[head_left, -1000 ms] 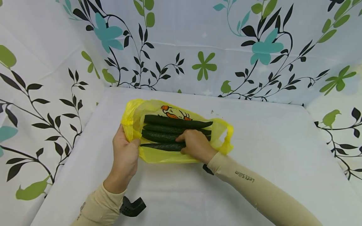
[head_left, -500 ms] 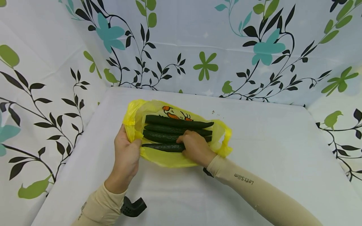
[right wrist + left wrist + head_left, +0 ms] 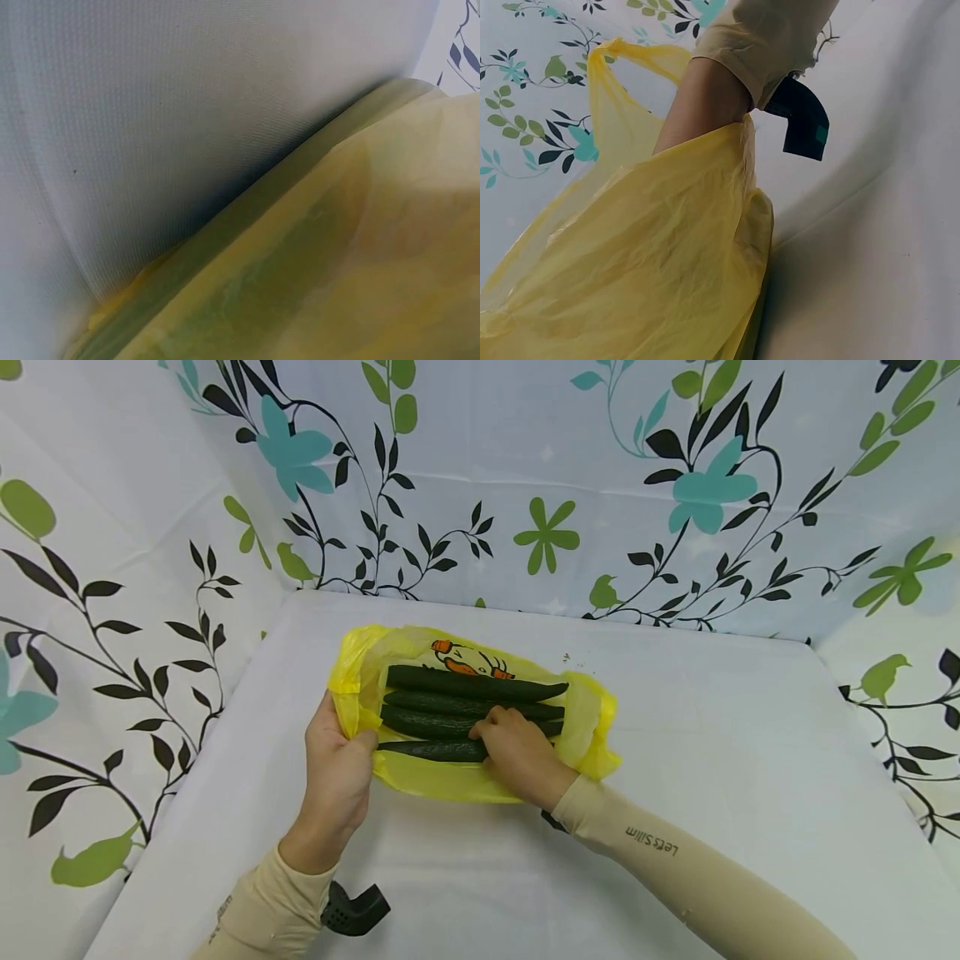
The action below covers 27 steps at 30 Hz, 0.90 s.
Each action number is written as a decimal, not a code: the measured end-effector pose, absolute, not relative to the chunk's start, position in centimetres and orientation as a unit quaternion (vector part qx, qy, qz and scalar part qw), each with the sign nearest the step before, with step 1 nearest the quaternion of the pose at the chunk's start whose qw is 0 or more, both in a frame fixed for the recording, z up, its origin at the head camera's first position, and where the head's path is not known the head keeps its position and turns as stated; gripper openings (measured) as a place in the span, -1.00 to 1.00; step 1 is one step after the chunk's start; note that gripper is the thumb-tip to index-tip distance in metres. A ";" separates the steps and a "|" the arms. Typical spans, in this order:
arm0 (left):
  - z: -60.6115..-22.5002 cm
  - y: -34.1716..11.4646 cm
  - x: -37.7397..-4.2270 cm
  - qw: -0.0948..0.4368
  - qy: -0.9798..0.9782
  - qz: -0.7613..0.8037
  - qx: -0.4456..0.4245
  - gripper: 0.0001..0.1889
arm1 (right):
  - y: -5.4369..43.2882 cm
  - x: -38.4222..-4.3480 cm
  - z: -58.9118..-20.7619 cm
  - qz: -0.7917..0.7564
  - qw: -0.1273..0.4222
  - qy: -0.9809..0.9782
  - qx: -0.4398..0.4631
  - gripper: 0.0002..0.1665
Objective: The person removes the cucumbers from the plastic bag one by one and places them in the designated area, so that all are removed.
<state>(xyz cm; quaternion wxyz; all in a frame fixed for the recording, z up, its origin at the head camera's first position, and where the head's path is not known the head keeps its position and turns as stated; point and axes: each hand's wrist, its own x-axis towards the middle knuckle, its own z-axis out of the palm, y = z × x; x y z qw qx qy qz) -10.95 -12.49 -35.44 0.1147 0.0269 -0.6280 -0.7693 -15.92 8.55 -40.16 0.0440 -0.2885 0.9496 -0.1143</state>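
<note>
A yellow plastic bag (image 3: 442,783) lies on its side in the head view, its mouth spread open over several long dark green cucumbers (image 3: 476,682) in a row. My left hand (image 3: 337,777) grips the bag's left end, thumb over the rim and fingers behind the plastic. My right hand (image 3: 521,756) reaches inside with its fingers curled over the nearest cucumber (image 3: 435,751), hiding that one's right part. Yellow plastic (image 3: 645,255) covers the right hand in the left wrist view. The bag wall (image 3: 360,255) fills the lower right wrist view, with green showing through.
A white cloth (image 3: 735,760) covers the table, and a leaf-patterned curtain (image 3: 465,460) hangs behind and at both sides. Small brown specks (image 3: 566,657) dot the cloth beyond the bag. A black wrist mount (image 3: 356,910) juts from the left forearm.
The bag's near edge sags slightly lower, and its right-hand handle loop has folded closed. Both hands keep nearly the same places; the whole view has shifted a little.
</note>
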 end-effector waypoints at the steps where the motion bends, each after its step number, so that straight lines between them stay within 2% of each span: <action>1: -35.4 -12.5 -11.0 0.114 -0.628 -0.769 0.028 -0.26 | 8.5 -15.9 -40.1 -0.111 0.042 0.950 -0.290 -0.61; 18: -35.3 -12.4 -10.7 0.112 -0.622 -0.775 0.030 -0.31 | 8.6 -16.0 -40.3 -0.078 0.006 0.954 -0.291 -0.64; 27: -35.3 -12.6 -10.5 0.106 -0.620 -0.777 0.027 -0.35 | 8.9 -15.8 -40.9 -0.140 0.033 0.951 -0.274 -0.61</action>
